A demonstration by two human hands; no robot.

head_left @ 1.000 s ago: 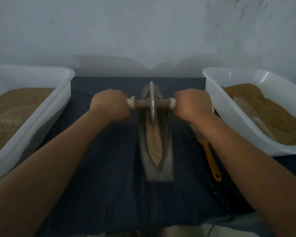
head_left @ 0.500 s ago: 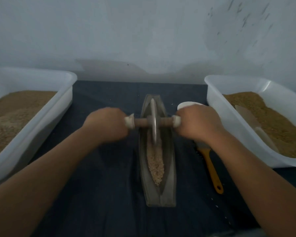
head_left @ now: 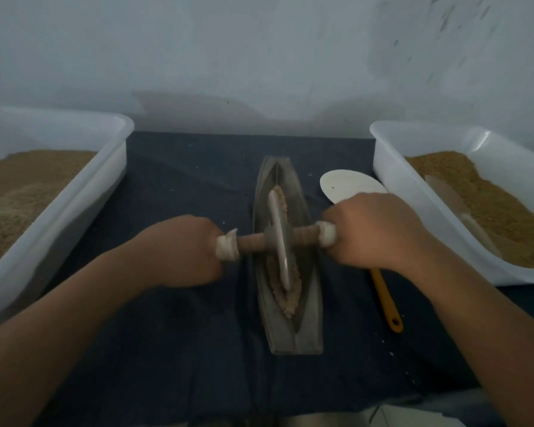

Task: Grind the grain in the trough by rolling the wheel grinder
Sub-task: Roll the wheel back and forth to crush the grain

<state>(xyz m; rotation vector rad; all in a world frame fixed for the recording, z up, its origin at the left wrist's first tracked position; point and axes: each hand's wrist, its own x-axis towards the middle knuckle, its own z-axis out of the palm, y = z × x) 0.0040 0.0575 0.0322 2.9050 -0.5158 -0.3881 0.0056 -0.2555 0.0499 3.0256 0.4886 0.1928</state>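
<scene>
Gripping wheel grinder axle, left hand, right hand, over trough

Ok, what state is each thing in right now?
Wheel, standing in the trough, on the grain.
Trough, flat on the cloth, grain inside.
Left hand, gripping the left handle.
Right hand, gripping the right handle.
Left tub, open, filled with brown meal.
Right tub, open, part filled, scoop lying inside.
Spatula, idle on the cloth beside the trough.

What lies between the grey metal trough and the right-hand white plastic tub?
Head view: a white spatula with an orange handle on dark cloth, partly under the right hand.
</scene>
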